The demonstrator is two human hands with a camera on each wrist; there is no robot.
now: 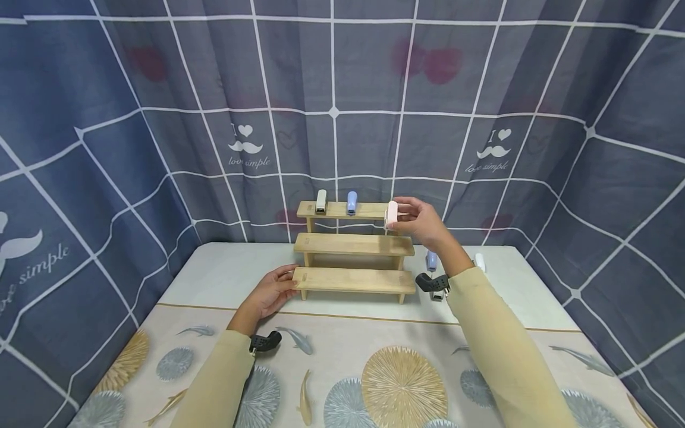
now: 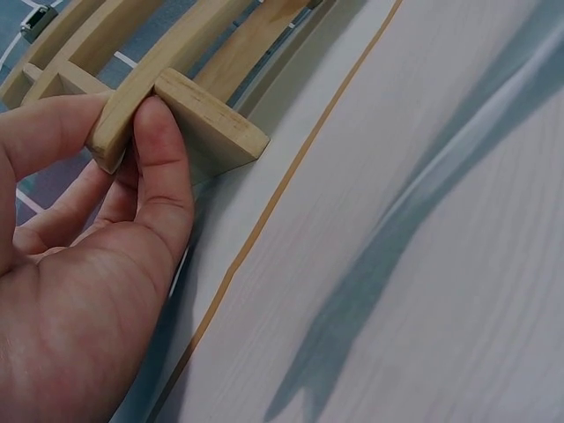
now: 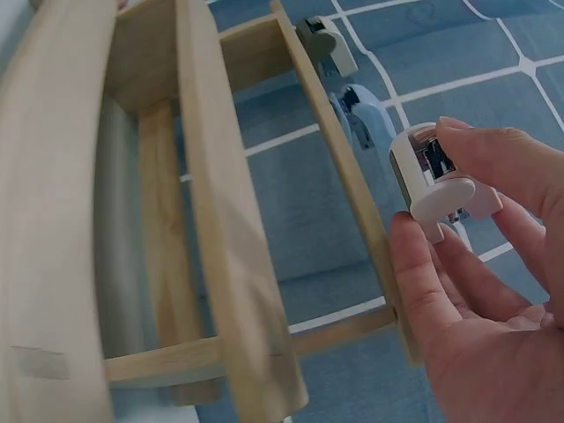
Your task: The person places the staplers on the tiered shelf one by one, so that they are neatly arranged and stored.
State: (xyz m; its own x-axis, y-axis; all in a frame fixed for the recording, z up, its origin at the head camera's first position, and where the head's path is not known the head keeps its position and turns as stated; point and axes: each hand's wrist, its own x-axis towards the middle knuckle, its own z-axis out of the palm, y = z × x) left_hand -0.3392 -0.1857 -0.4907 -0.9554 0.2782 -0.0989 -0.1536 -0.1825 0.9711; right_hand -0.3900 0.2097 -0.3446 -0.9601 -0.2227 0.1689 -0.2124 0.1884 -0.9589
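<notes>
A three-step wooden shelf stands on the table against the curtain. My left hand pinches the left end of its lowest board between thumb and fingers. At the right end of the top board, my right hand holds a small pale pink stapler by its sides. In the right wrist view that stapler overlaps the edge of the top board. A white stapler stands at the left of this board, and a blue stapler near its middle.
On the table right of the shelf, partly behind the right arm, are another blue stapler, a white one and a small dark-and-white item. A patterned cloth covers the table's front. Blue checked curtains enclose the back and sides.
</notes>
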